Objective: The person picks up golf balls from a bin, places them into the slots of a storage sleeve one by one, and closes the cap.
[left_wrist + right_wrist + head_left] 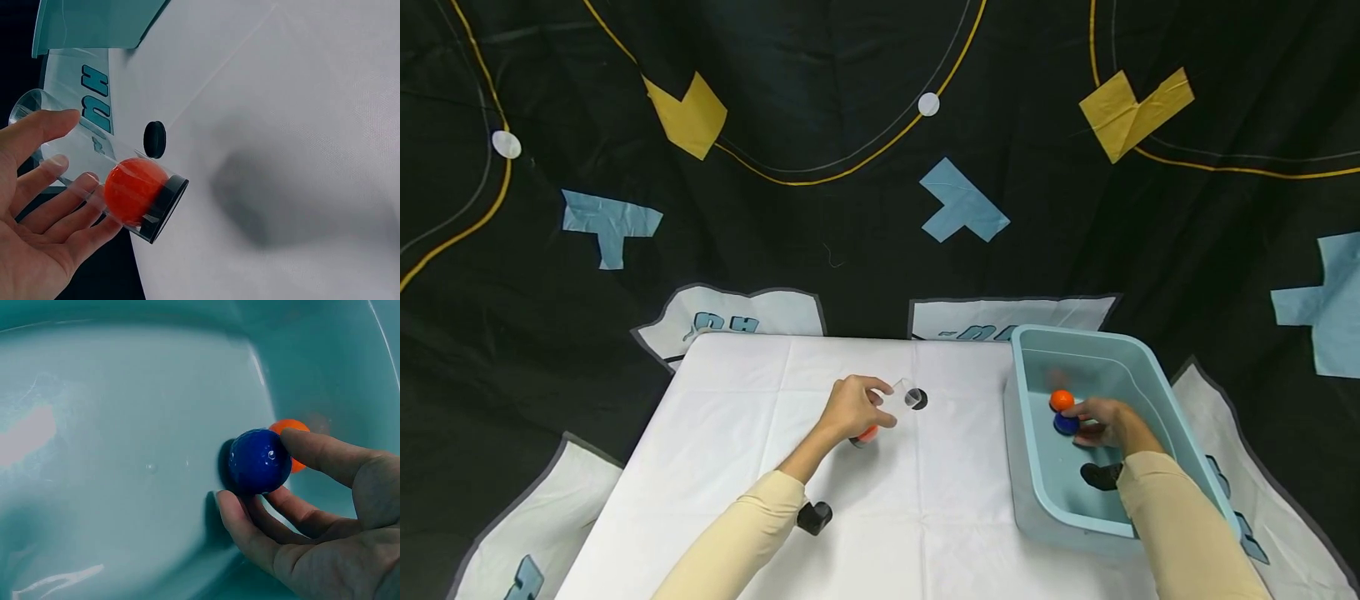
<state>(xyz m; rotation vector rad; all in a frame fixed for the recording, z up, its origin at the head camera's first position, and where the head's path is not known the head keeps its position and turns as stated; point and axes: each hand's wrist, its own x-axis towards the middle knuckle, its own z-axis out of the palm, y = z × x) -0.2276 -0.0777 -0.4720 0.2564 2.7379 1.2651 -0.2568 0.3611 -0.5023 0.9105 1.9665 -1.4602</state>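
My left hand (855, 408) holds a clear tube (94, 147) over the white table, thumb on one side and fingers on the other. A red-orange ball (135, 190) lies inside it against the black end cap (165, 211); the tube's other end looks uncapped. On the table beyond lies a loose black cap (155, 139). Inside the light blue tub (1026, 442), my right hand (1108, 423) has its thumb and fingers curled about a shiny blue ball (259, 461), the thumb touching its edge. An orange ball (1062, 400) sits right beside the blue one.
The tub stands at the right of the white table (962, 467), its walls rising around my right hand. Black cloth (820, 250) with tape shapes hangs behind the table. Black wrist cameras sit at both wrists.
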